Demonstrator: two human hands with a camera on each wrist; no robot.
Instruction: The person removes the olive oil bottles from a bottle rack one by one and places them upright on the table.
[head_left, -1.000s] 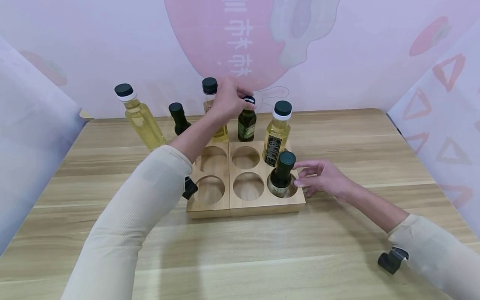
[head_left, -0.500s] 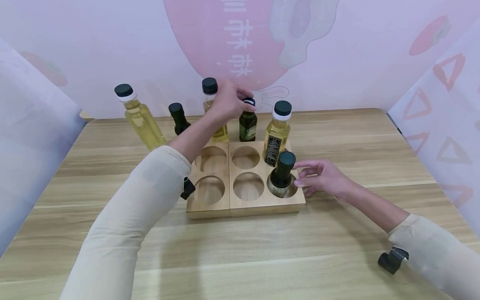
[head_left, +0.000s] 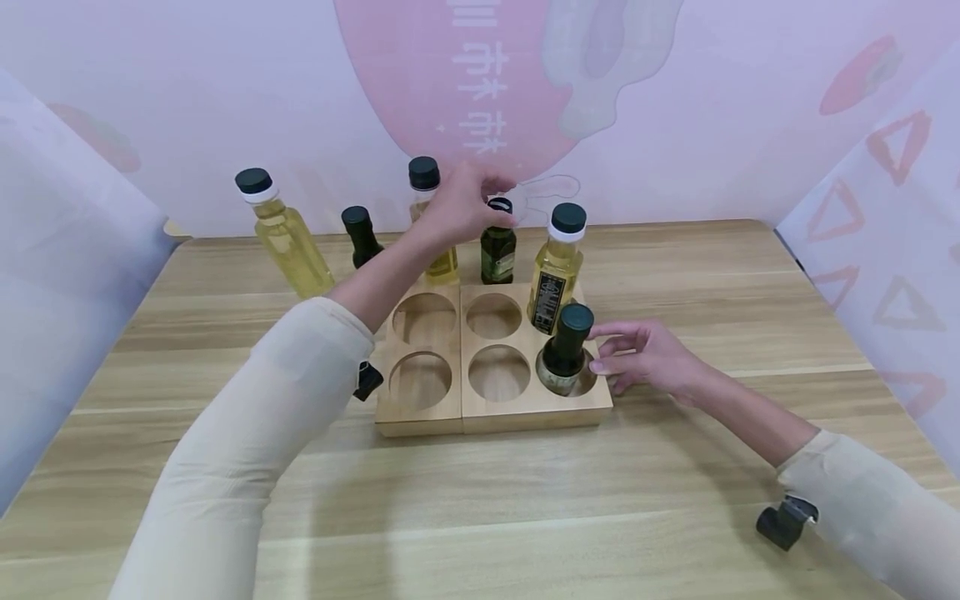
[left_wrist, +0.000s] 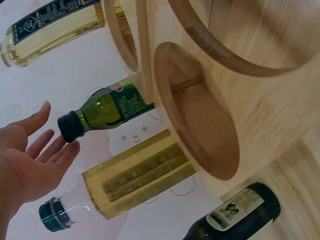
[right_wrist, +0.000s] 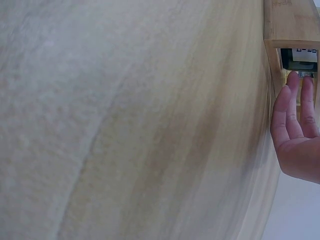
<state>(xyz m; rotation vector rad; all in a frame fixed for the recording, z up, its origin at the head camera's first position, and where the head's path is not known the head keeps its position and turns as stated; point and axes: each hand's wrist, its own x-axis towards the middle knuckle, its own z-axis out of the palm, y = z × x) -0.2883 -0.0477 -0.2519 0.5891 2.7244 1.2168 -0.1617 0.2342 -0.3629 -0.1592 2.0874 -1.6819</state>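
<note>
My left hand point(head_left: 465, 204) is held over a small dark green oil bottle point(head_left: 498, 258) behind the wooden bottle rack point(head_left: 531, 422). In the left wrist view the thumb stands well apart from the bottle's black cap point(left_wrist: 71, 127), and the fingertips point(left_wrist: 73, 147) are right beside it; whether they touch cannot be told. At the rack's right end, my right hand point(head_left: 648, 358) rests with loosely bent fingers and the thumb at the rim. Beside it a dark bottle point(head_left: 566, 354) leans in the front right hole. A yellow oil bottle point(head_left: 553, 279) occupies the hole behind.
Left of the small bottle stand a tall yellow bottle point(head_left: 442, 265), a dark bottle point(head_left: 365, 242) and another yellow bottle point(head_left: 294, 250). Several round holes of the rack hold nothing. A printed backdrop point(head_left: 675, 150) rises behind the wood-grain table point(head_left: 525, 508).
My left thumb and fingers have spread apart from the small green bottle's cap. That bottle had shifted slightly right beforehand. My right hand stays at the rack.
</note>
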